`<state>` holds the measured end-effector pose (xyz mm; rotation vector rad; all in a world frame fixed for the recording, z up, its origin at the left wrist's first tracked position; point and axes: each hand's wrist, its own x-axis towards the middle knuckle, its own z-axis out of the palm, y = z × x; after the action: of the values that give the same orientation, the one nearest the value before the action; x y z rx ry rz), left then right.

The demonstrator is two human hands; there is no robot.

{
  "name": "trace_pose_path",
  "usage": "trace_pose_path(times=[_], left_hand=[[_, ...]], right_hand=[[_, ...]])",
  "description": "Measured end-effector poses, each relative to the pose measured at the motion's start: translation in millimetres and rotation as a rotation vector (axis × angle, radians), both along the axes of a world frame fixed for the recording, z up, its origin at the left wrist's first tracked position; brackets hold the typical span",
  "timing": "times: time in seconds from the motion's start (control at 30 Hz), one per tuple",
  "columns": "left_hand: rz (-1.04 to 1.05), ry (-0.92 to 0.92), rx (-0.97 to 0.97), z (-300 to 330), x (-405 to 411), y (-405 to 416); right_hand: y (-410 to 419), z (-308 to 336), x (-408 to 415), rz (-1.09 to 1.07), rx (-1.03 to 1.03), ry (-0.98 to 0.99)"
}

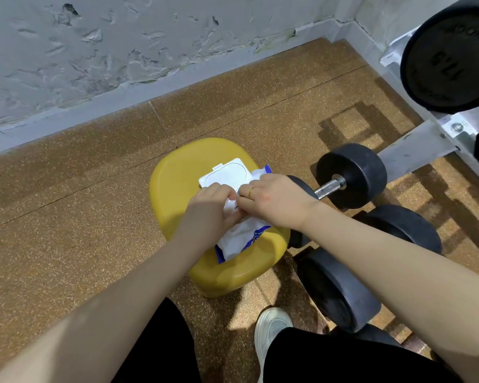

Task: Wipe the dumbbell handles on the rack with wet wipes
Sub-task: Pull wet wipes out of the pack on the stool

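Both hands work at the wet wipes pack [239,233] lying lid-open on the yellow stool [177,175]: left hand [210,205] and right hand [271,200] curl fingers onto it, pinching at the opening. Best to pin the pack with one hand and draw a single wipe straight up; the dumbbells on the rack [448,53] wait at right

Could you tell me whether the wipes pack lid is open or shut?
Open: the white lid is flipped back off the wipes pack, lying flat on the yellow stool.

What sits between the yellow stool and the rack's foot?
In the head view, a black dumbbell with a steel handle lies on the floor between the yellow plastic stool and the grey metal rack foot.
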<state>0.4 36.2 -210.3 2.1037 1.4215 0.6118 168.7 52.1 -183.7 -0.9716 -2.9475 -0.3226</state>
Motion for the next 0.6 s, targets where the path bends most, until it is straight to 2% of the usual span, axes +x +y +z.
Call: trace_pose_path(times=[0.13, 0.23, 0.4, 0.6], left_hand=[[-0.009, -0.021, -0.065, -1.5, -0.7, 1.4], [0.064, -0.109, -0.100, -4.5, -0.7, 2.3], [0.052, -0.053, -0.020, -10.9, -1.6, 1.1], [0.004, 0.088, 0.156, -9.2, 5.6, 4.1]], right_hand=[[7.9, 4.2, -7.7, -0.090, -0.227, 0.131], [9.3, 1.6, -8.6, -0.181, -0.378, 0.249], [7.4, -5.2, -4.3, -0.279, -0.386, 0.252], [4.4, -9.0, 2.2, -0.406, -0.466, 0.543]])
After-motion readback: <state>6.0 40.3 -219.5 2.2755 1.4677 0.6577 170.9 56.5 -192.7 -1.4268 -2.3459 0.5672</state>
